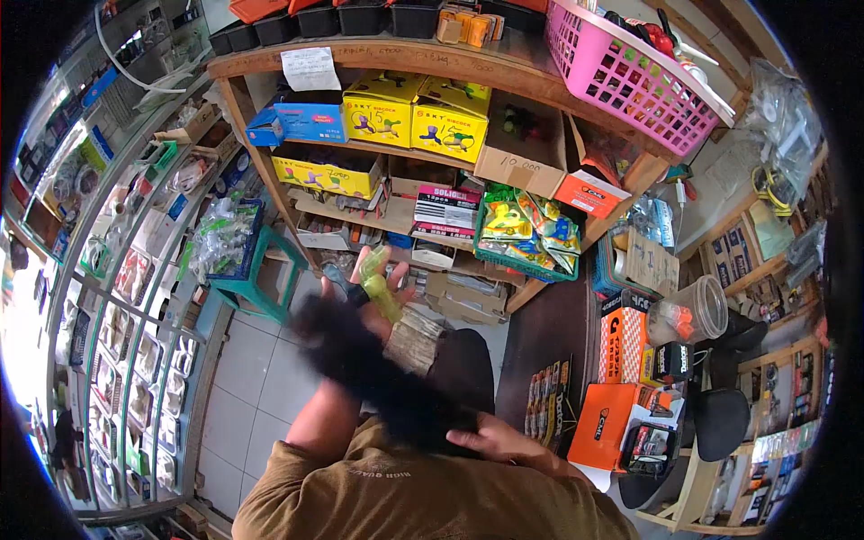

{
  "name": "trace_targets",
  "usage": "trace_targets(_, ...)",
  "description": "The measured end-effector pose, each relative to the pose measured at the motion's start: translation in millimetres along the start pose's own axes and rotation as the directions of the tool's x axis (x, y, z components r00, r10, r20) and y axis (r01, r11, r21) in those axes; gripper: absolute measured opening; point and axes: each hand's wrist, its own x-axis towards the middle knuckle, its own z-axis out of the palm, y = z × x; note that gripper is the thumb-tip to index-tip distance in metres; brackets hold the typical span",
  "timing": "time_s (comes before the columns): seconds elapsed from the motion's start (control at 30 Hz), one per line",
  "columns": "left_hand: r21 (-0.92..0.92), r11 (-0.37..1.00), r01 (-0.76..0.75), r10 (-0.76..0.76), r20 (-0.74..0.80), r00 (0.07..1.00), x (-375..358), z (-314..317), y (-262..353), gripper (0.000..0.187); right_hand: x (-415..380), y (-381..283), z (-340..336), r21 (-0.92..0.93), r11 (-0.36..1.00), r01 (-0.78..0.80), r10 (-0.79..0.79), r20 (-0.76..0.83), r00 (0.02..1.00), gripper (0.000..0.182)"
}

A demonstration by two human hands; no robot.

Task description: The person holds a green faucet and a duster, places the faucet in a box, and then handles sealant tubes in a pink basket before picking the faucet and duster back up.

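Observation:
My left hand (pixel 403 286) is stretched forward, palm up, with its fingers curled loosely round a translucent yellow-green plastic tap (pixel 382 292). Close to my body, my right hand (pixel 493 439) is closed on the end of a fluffy black duster (pixel 387 382). The duster slants across in front of me, smeared by motion, and hides part of my left wrist and palm. A worn, pale block (pixel 415 341), perhaps wood, shows just below the tap.
Ahead stands a wooden shelf (pixel 387 51) with yellow bibcock boxes (pixel 450 121) and a green basket (pixel 531 261) of packets. A pink basket (pixel 621 81) overhangs at upper right. Glass shelving (pixel 126 306) and a green stool (pixel 261 274) are left; an orange box (pixel 605 423) is right.

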Motion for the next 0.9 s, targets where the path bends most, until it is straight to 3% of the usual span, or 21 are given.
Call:
trace_targets(0.03, -0.041, 0.999, 0.006, -0.006, -0.004, 1.000, 2, -6, -1, 0.069, -2, 5, -6, -0.002, 1.000, 0.000, 0.000, 0.000, 1.000, 0.051)
trace_targets(0.07, 0.129, 0.991, -0.032, 0.043, -0.081, 0.996, 7, -7, -6, 0.071, -6, 14, -17, 0.141, 0.913, -0.382, 0.369, 0.113, 0.923, 0.052)
trace_targets(0.1, -0.081, 0.996, 0.035, -0.040, -0.056, 0.998, -3, 13, 1, 0.072, -9, 19, -23, 0.225, 0.668, -0.709, 0.657, 0.268, 0.704, 0.054)
trace_targets(0.17, -0.419, 0.906, 0.062, 0.003, 0.153, 0.988, 2, -10, 0, 0.073, -11, 19, -20, 0.114, 0.750, -0.652, 0.608, 0.268, 0.747, 0.055)
trace_targets(0.2, -0.176, 0.984, 0.002, -0.026, -0.133, 0.991, -3, 6, -3, 0.071, -13, 18, -18, 0.008, 0.816, -0.578, 0.554, 0.277, 0.785, 0.055)
trace_targets(0.23, -0.043, 0.999, 0.013, -0.014, -0.024, 1.000, -1, -10, -3, 0.070, -14, 18, -16, -0.093, 0.867, -0.490, 0.495, 0.292, 0.819, 0.055)
trace_targets(0.3, -0.115, 0.993, -0.002, 0.025, 0.200, 0.980, 5, -17, -5, 0.069, -16, 34, -16, -0.028, 0.834, -0.551, 0.538, 0.265, 0.800, 0.056)
trace_targets(0.33, 0.367, 0.929, -0.042, 0.123, -0.198, 0.972, 1, -3, -12, 0.070, -17, 45, -15, 0.046, 0.791, -0.610, 0.584, 0.238, 0.776, 0.057)
trace_targets(0.37, -0.093, 0.995, 0.022, -0.026, -0.041, 0.999, -8, 6, 3, 0.069, -15, 48, -15, 0.120, 0.741, -0.661, 0.630, 0.215, 0.746, 0.060)
trace_targets(0.4, -0.168, 0.986, 0.000, -0.013, -0.078, 0.997, -8, 8, 3, 0.069, 6, 16, -23, 0.259, 0.729, -0.633, 0.620, 0.140, 0.772, 0.066)
trace_targets(0.43, -0.243, 0.970, -0.026, -0.002, -0.115, 0.993, -7, 10, 2, 0.069, 0, 25, -20, 0.251, 0.733, -0.632, 0.618, 0.142, 0.773, 0.066)
trace_targets(0.47, -0.253, 0.966, -0.059, -0.001, -0.228, 0.974, -5, 10, 4, 0.067, -14, 43, -13, 0.054, 0.859, -0.510, 0.494, 0.177, 0.851, 0.065)
trace_targets(0.5, -0.253, 0.965, -0.063, 0.004, -0.227, 0.974, -1, 5, 0, 0.067, -19, 52, -9, -0.133, 0.930, -0.343, 0.366, 0.239, 0.900, 0.064)
trace_targets(0.57, 0.335, 0.942, -0.032, 0.132, -0.278, 0.952, 8, -2, -8, 0.066, -20, 64, -12, -0.030, 0.902, -0.432, 0.427, 0.220, 0.877, 0.058)
trace_targets(0.63, -0.089, 0.996, 0.010, -0.018, -0.093, 0.995, -6, 8, 4, 0.067, -23, 69, -16, 0.179, 0.790, -0.586, 0.554, 0.199, 0.808, 0.048)
trace_targets(0.67, -0.120, 0.993, 0.010, -0.023, -0.106, 0.994, -7, 7, 3, 0.067, 16, -1, -32, 0.353, 0.671, -0.652, 0.599, 0.261, 0.757, 0.046)
trace_targets(0.7, -0.150, 0.989, 0.009, -0.026, -0.116, 0.993, -7, 7, 3, 0.068, 11, 6, -28, 0.351, 0.670, -0.654, 0.599, 0.264, 0.756, 0.046)
trace_targets(0.77, -0.096, 0.995, -0.005, 0.002, -0.027, 1.000, -7, 1, 3, 0.068, 3, 19, -17, 0.096, 0.839, -0.536, 0.492, 0.290, 0.821, 0.046)
trace_targets(0.8, -0.063, 0.997, -0.045, 0.050, 0.074, 0.996, -4, -5, 0, 0.068, 8, 7, -8, 0.313, 0.892, -0.327, 0.288, 0.166, 0.943, 0.050)
trace_targets(0.83, 0.410, 0.910, -0.060, 0.157, -0.207, 0.966, 1, -6, -10, 0.068, 11, 9, -13, 0.315, 0.892, -0.324, 0.284, 0.166, 0.944, 0.050)
trace_targets(0.9, -0.174, 0.985, -0.005, 0.016, 0.067, 0.998, -2, -9, 2, 0.067, 9, 16, -27, 0.154, 0.834, -0.531, 0.462, 0.332, 0.822, 0.050)
